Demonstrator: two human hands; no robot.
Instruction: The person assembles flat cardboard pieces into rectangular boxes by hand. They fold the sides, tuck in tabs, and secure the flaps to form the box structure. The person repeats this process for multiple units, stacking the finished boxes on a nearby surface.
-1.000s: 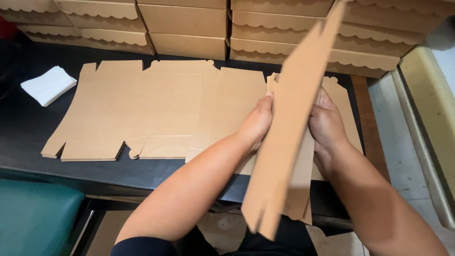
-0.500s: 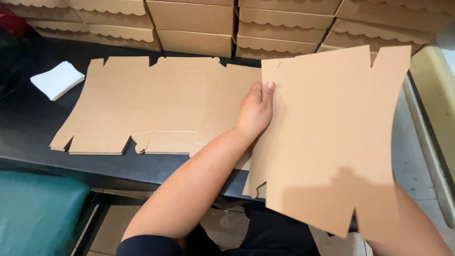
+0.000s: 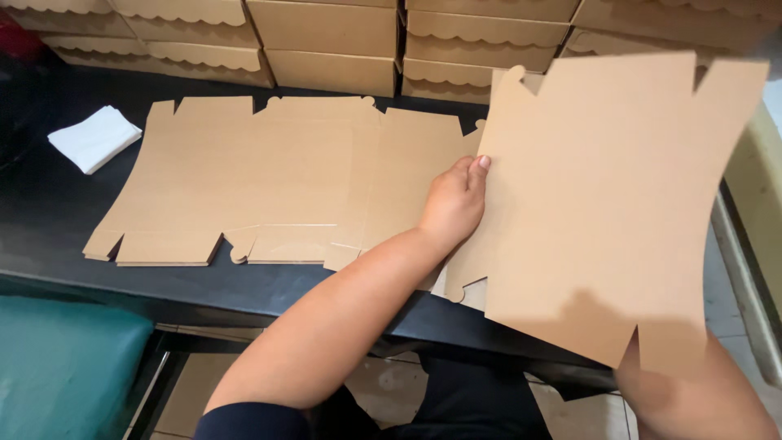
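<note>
Holding a flat die-cut cardboard sheet up off the table, my left hand grips its left edge, fingers curled round the edge with the fingertips showing on the near face. The sheet fills the frame from about 1 o'clock down to 4 o'clock, tilted slightly, its notched tabs at top and bottom. My right hand is hidden behind the sheet's lower corner at roughly 5 o'clock; only the right forearm shows, so I cannot tell whether those fingers are clenched or released, though the sheet appears to be supported from that side. On the black table, at 10 to 11 o'clock from my left hand, lies a stack of flat cardboard blanks, spread out and overlapping, its right end passing under my left wrist. A folded white cloth rests at 9 o'clock near the table's left edge, apart from the blanks. Along 12 o'clock, assembled cardboard boxes with scalloped lids are stacked in rows. A teal cushion sits at 7 o'clock below the table edge.
</note>
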